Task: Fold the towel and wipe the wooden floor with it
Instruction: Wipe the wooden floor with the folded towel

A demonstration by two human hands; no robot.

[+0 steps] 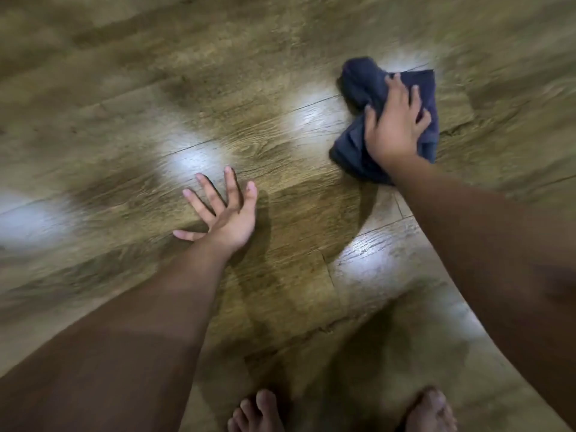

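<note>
Wooden floor planks in a brown grain pattern fill the whole view, with pale glare patches from overhead light scattered across them, one near the centre, one toward 9 o'clock and one toward 5 o'clock. Much of the frame is blurred, most strongly toward the edges.

At about 2 o'clock lies the towel, a dark blue cloth bunched into a rumpled, roughly folded wad on the floor. The right hand rests on top of it, palm down, its grip spread: the fingers are splayed over the cloth and press it against the planks, with the fingertips pointing toward 12 o'clock. Whether any finger curls into a fold of the cloth cannot be told. The towel shows on both sides of the hand, a lump at its 11 o'clock side and a darker fold at its 7 o'clock side.

Near the centre, well apart from the towel, the left hand is held just above or on the floor with nothing in it; its grip is spread wide, fingers straight and fanned, thumb pointing toward 9 o'clock. Contact with the planks cannot be judged.

Both bare forearms reach in from the lower corners. At 6 o'clock, the toes of two bare feet stand on the floor.
</note>
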